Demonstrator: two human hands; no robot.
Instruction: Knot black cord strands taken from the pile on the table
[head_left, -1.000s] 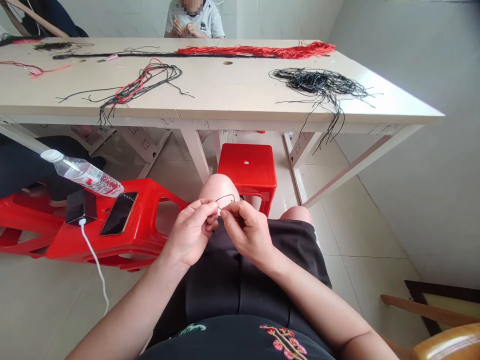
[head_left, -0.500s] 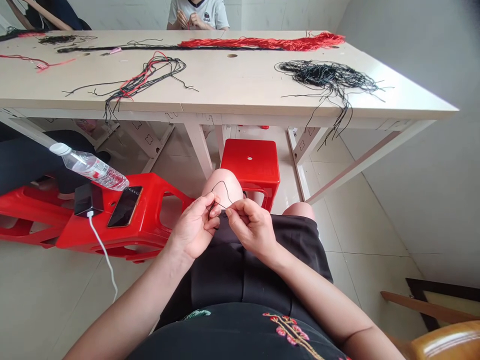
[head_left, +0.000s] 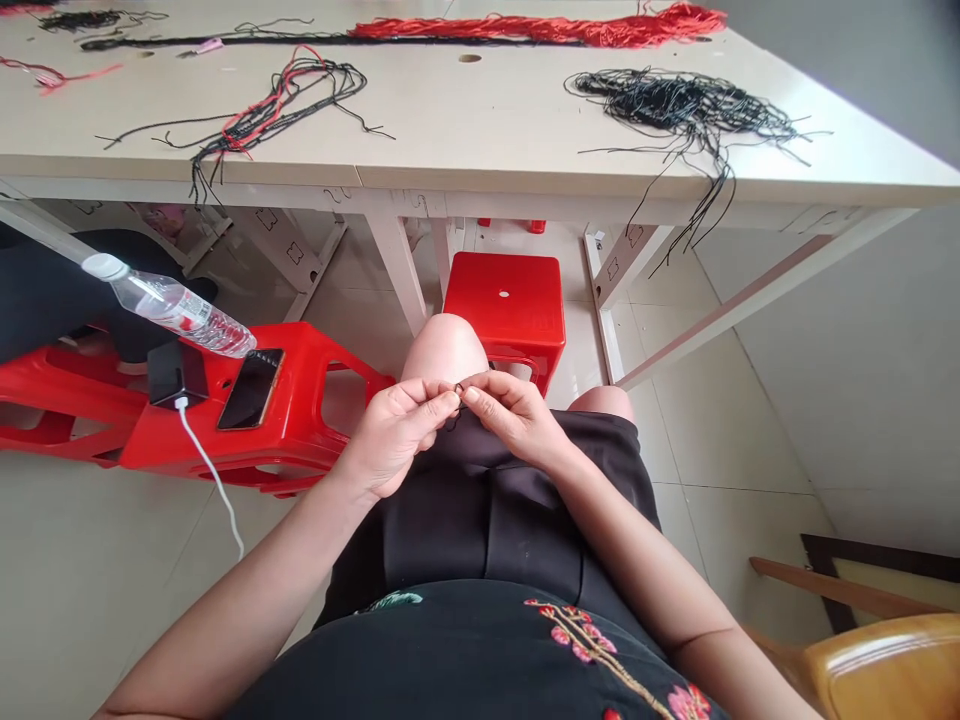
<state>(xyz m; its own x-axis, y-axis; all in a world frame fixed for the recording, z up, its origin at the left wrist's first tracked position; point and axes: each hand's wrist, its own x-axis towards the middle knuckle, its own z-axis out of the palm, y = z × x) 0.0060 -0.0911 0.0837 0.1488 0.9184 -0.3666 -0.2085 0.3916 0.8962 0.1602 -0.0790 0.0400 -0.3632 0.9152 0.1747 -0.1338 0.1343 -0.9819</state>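
Observation:
My left hand and my right hand meet fingertip to fingertip over my lap, just above my left knee. Both pinch a thin black cord, of which only a tiny loop shows between the fingertips. Beneath the hands lies my black skirt. On the beige table ahead lie a pile of black cords, a long bundle of red cords and a mixed red and black bunch.
A red stool stands under the table in front of my knees. At left a tipped red stool carries a phone, a black charger with white cable and a water bottle. A wooden chair is at bottom right.
The black cord loop that stood above my fingers has drawn down to a tiny loop. My fingertips have come closer together, and the view has tilted down, hiding the person across the table.

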